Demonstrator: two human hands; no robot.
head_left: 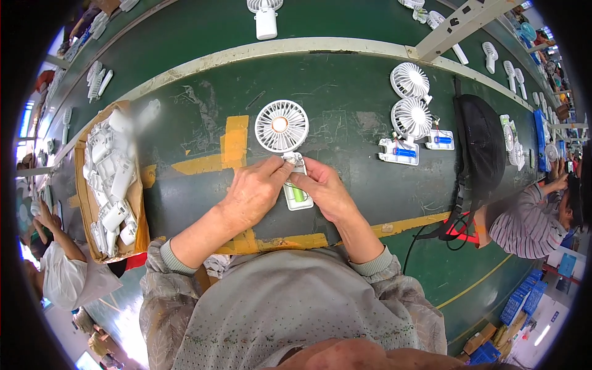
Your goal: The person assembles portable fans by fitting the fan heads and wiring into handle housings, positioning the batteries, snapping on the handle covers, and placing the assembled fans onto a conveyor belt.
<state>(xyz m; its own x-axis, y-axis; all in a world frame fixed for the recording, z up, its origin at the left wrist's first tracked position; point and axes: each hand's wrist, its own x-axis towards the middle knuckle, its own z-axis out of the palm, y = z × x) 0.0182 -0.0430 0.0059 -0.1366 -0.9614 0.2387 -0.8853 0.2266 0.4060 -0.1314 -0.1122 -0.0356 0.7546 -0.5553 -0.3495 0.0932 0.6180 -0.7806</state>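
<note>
A white handheld fan (282, 126) with an orange-ringed hub lies on the dark green bench in front of me, head pointing away. Its handle is uncovered, and a green battery (298, 194) shows inside the white shell. My left hand (254, 192) has thumb and fingertips closed at the top of the handle, just below the fan head. From the other side my right hand (328, 190) grips the handle, its thumb over the inner parts near the battery. Fingers hide what exactly is pinched at the neck.
At the left, a cardboard box (140, 231) holds many white plastic handle shells. Two fans (411, 118) with opened handles and blue batteries lie to the right, near a black bag (482, 145). Beyond the bench's pale raised edge (327, 44) is a green belt carrying fans. Other people sit both sides.
</note>
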